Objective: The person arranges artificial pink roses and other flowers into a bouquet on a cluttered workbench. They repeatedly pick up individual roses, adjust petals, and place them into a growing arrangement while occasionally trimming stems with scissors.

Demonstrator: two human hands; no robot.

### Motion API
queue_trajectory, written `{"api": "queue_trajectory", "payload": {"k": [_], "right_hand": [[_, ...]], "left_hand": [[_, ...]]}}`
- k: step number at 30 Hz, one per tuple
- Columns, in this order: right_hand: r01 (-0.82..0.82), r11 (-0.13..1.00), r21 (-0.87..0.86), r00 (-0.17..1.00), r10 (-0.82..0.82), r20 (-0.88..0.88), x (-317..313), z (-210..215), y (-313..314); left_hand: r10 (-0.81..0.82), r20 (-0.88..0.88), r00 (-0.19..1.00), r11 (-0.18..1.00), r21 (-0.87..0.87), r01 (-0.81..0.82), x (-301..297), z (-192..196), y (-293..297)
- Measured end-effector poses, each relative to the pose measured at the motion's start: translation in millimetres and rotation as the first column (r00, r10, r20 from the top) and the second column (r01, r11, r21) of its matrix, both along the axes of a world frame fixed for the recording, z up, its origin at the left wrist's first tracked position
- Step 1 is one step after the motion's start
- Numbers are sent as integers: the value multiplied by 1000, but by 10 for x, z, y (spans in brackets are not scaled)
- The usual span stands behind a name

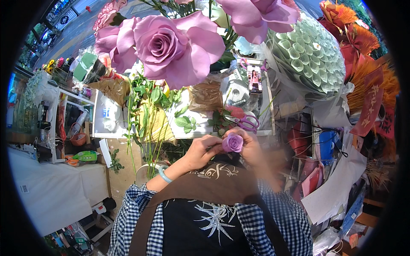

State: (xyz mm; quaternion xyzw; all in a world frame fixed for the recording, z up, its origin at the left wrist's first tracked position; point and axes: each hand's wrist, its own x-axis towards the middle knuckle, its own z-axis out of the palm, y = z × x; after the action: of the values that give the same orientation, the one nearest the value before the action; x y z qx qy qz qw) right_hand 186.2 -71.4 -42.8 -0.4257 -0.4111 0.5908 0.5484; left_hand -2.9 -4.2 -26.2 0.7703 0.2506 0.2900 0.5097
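Just off the near table edge: right hand holds purple rose.
Left hand bunched against it, grip unclear; scissors and leafy stems crowd that edge, apron close below.

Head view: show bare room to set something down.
The white sheet below the green item looks mostly bare. On the white table, a small patch shows ahead of the left hand, between leaf sprig and red flower. Leafy stems, brown wrapping, phone and scissors crowd elsewhere.
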Motion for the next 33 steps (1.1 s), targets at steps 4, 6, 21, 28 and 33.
{"api": "queue_trajectory", "payload": {"k": [4, 6, 21, 28, 33], "right_hand": [[89, 996, 3, 989, -89, 119, -23, 28, 25], [121, 993, -8, 984, -119, 130, -26, 35, 27], [337, 872, 356, 644, -489, 588, -148, 195, 22], [257, 885, 388, 605, -461, 649, -163, 304, 33], [275, 895, 351, 646, -442, 622, -150, 283, 24]], "left_hand": [[50, 27, 998, 988, -145, -46, 13, 32, -15], [110, 24, 994, 966, -237, -101, 6, 54, -20], [209, -84, 974, 925, -308, -225, 27, -19, 94], [202, -149, 968, 932, -274, -237, 31, 11, 94], [192, -159, 968, 934, -274, -230, 31, -8, 74]]}}
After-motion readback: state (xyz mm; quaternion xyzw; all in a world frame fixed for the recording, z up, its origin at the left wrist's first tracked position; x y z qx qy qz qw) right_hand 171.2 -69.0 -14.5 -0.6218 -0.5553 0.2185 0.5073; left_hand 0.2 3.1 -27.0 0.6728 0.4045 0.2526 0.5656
